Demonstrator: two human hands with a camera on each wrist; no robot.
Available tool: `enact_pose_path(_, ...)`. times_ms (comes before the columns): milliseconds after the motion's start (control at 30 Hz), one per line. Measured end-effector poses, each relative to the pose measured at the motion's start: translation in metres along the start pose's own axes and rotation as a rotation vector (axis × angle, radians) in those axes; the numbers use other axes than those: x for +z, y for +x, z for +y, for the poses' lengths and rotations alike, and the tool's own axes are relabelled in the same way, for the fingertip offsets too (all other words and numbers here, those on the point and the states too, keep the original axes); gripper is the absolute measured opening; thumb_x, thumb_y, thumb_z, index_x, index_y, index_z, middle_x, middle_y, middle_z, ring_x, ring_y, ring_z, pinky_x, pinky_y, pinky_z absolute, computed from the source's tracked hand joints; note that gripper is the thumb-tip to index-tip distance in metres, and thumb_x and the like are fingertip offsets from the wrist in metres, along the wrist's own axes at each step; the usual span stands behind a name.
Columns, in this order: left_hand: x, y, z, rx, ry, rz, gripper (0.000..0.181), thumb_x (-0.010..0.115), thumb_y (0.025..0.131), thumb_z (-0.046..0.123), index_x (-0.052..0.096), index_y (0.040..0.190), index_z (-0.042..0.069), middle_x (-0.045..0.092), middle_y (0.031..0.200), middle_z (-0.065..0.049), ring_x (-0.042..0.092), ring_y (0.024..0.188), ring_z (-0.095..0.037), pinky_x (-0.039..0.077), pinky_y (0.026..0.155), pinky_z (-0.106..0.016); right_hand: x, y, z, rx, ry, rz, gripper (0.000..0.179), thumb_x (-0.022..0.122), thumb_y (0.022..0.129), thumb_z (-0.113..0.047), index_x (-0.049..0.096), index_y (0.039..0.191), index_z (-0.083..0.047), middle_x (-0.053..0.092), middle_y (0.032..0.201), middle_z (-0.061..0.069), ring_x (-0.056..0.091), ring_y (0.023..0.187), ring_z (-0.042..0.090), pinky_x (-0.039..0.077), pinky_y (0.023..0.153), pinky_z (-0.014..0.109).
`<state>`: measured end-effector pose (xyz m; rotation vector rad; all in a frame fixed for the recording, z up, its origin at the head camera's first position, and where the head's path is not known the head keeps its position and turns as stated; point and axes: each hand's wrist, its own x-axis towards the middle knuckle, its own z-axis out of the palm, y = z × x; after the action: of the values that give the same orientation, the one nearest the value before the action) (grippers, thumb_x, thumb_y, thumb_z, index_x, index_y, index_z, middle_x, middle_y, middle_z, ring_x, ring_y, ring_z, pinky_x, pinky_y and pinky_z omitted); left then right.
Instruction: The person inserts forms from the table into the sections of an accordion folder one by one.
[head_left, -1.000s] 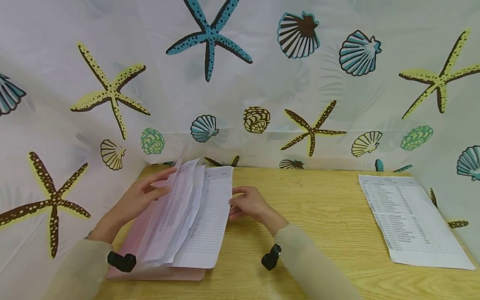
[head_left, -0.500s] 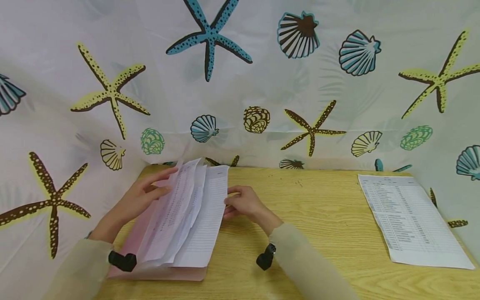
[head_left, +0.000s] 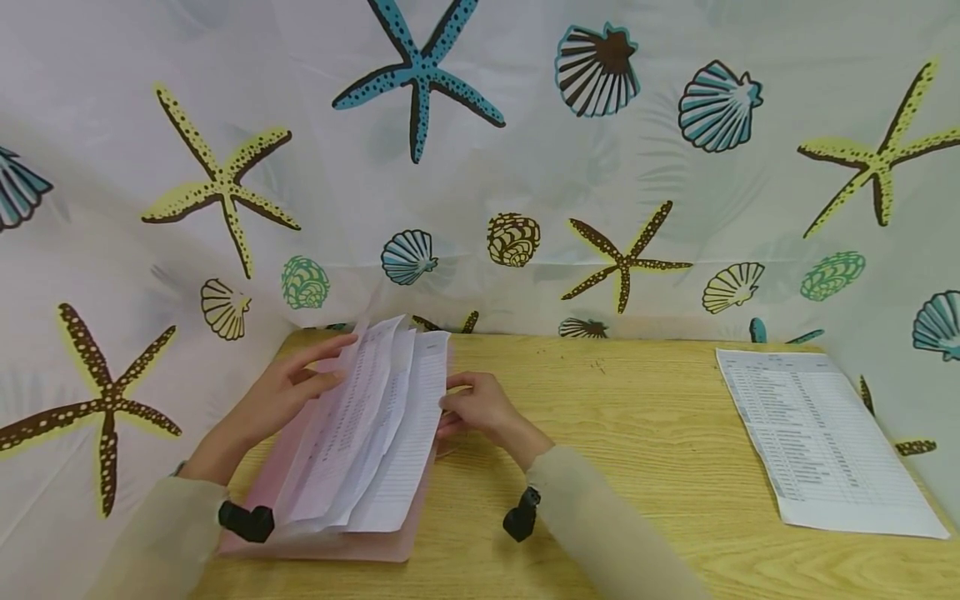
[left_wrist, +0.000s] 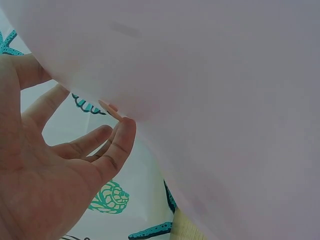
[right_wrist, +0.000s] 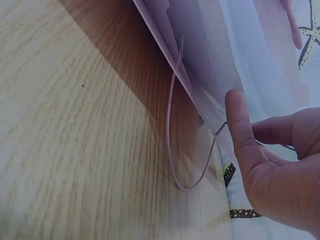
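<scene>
A pink translucent folder (head_left: 375, 547) lies at the left of the table, its cover raised, with several printed sheets of paper (head_left: 420, 433) fanned inside. My left hand (head_left: 281, 396) holds the cover's edge between thumb and fingers. In the left wrist view that cover (left_wrist: 215, 100) fills most of the picture beside the left hand (left_wrist: 65, 145). At the sheets' right edge, my right hand (head_left: 480, 404) pinches the paper, thumb on the near side. The right wrist view has a thin cord (right_wrist: 170, 135) looping from the folder to behind the right hand's thumb (right_wrist: 242, 130); its hold there is partly hidden.
Another printed sheet (head_left: 825, 442) lies flat at the table's right side. The wooden table (head_left: 637, 425) backs onto a white curtain (head_left: 480, 183) with starfish and shell prints, which also hangs at both sides.
My right hand has moved a little left, taking the top sheet's right edge with it, so more of the folder's right side shows. The left hand has barely moved.
</scene>
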<state>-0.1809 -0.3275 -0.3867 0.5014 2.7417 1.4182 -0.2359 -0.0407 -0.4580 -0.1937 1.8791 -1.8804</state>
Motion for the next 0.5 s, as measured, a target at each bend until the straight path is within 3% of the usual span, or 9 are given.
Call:
enact_pose_path(233, 0.0, -0.001, 0.001, -0.007, -0.004, 0.002, 0.054, 0.055, 0.109, 0.02, 0.043, 0.161, 0.014, 0.044, 0.161, -0.023, 0.062, 0.119, -0.047, 0.054, 0.091, -0.028, 0.009, 0.001, -0.001, -0.007, -0.013, 0.01, 0.035, 0.058, 0.1, 0.004, 0.056, 0.134, 0.012, 0.072, 0.081, 0.014, 0.067, 0.055, 0.013, 0.065, 0.072, 0.044)
enact_pose_path(400, 0.0, -0.001, 0.0, -0.006, -0.015, 0.002, 0.054, 0.056, 0.109, 0.02, 0.043, 0.161, 0.015, 0.044, 0.161, -0.023, 0.062, 0.119, -0.047, 0.055, 0.092, -0.029, 0.012, 0.002, -0.001, -0.017, -0.025, 0.017, 0.034, 0.058, 0.099, 0.004, 0.057, 0.132, 0.011, 0.073, 0.081, 0.016, 0.067, 0.054, 0.014, 0.065, 0.068, 0.041)
enact_pose_path(500, 0.0, 0.0, 0.0, 0.001, -0.014, 0.002, 0.054, 0.056, 0.109, 0.02, 0.044, 0.161, 0.015, 0.044, 0.162, -0.022, 0.064, 0.117, -0.038, 0.055, 0.091, -0.027, 0.014, 0.003, -0.001, -0.019, -0.038, 0.025, 0.034, 0.059, 0.099, 0.003, 0.058, 0.132, 0.011, 0.074, 0.084, 0.018, 0.067, 0.055, 0.013, 0.064, 0.066, 0.038)
